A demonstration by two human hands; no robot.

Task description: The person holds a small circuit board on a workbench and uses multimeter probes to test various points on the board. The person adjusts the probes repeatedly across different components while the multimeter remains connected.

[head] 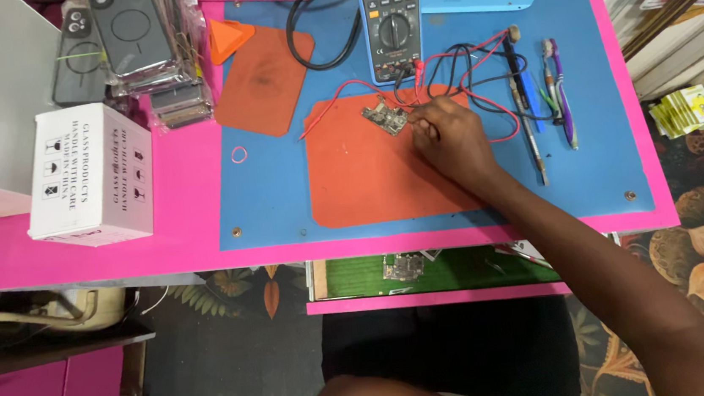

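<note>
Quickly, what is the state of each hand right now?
Right hand: fingers curled closed beside the small circuit board on the orange mat; what it pinches cannot be told.
Left hand: not in view.

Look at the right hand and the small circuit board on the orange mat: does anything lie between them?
Nothing visible does. The right hand rests on the orange mat, fingertips right beside the small circuit board. The red probe lead runs behind the board, not between them.

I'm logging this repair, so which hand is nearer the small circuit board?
Right. The right hand rests beside the small circuit board on the orange mat; the left hand isn't visible.
</note>
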